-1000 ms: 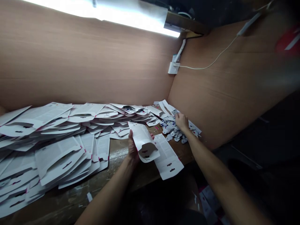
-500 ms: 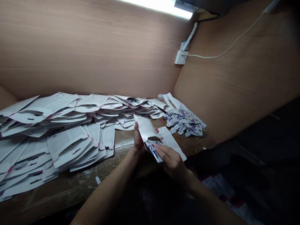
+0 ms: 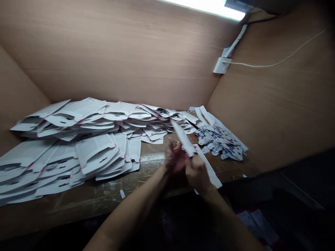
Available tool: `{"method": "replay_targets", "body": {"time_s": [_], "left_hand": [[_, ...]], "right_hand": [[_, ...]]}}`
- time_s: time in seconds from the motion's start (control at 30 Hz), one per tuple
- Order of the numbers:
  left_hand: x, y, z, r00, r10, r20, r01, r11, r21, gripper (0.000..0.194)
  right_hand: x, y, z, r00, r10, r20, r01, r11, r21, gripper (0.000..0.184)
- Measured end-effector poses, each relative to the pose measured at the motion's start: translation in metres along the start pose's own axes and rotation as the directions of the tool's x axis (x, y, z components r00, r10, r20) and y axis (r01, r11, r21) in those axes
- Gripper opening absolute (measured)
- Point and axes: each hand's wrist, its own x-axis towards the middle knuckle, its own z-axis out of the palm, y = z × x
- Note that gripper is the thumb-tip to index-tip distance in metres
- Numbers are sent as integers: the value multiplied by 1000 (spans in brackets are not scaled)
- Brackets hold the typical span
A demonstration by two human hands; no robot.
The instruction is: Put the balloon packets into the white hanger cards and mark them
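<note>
My right hand (image 3: 197,174) is closed round the lower end of a white paper envelope (image 3: 182,137), which stands tilted and nearly edge-on, blurred by motion. Just left of it, my left hand (image 3: 175,159) has its fingers apart and seems to hold nothing. Under and beside the right hand lies another white envelope (image 3: 210,170) on the table. To the right is a heap of white printed pieces (image 3: 220,141) with coloured dots and blue lettering. The envelope's opening is hidden by my right hand.
Stacks of white envelopes with hang slots (image 3: 102,153) cover the left and back of the brown table (image 3: 154,158). Wooden panels (image 3: 125,59) close in the back and sides. A white socket box (image 3: 222,65) with a cable hangs in the back right corner. White packets (image 3: 258,223) lie low at right.
The envelope has swung from face-up to edge-on. My left hand has let go of it, and my right hand now grips its lower end. The view has shifted left.
</note>
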Motion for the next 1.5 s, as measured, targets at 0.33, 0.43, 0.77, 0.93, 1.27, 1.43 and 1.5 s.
{"method": "replay_targets", "body": {"time_s": [0.33,0.43,0.77,0.93,1.27,1.43,1.5], "left_hand": [[9,22,-13,966,149,-213,-140,988,58,65],[11,23,-13,949,158,-274,-150,987,51,60],[23,9,-7,940,155,-303,-77,964,253,45],[22,11,-17,828,503,-247,-151,625,766,40],[2,-15,-33,940,227,255,-123,-471,873,19],[6,-23,-28,957,177,229,-133,-435,890,21],[10,-21,-25,947,309,87,-24,-202,979,31]], "right_hand": [[205,-76,11,911,-320,258,323,946,33,38],[145,-36,-16,951,-288,111,278,955,102,44],[-103,111,-56,771,636,-24,-631,759,-161,70],[-99,88,-38,682,729,56,-724,662,192,40],[-102,52,-18,702,699,-136,-650,707,280,55],[-110,48,-35,487,871,60,-545,249,801,69],[-101,43,-48,461,881,102,-451,134,882,69]]}}
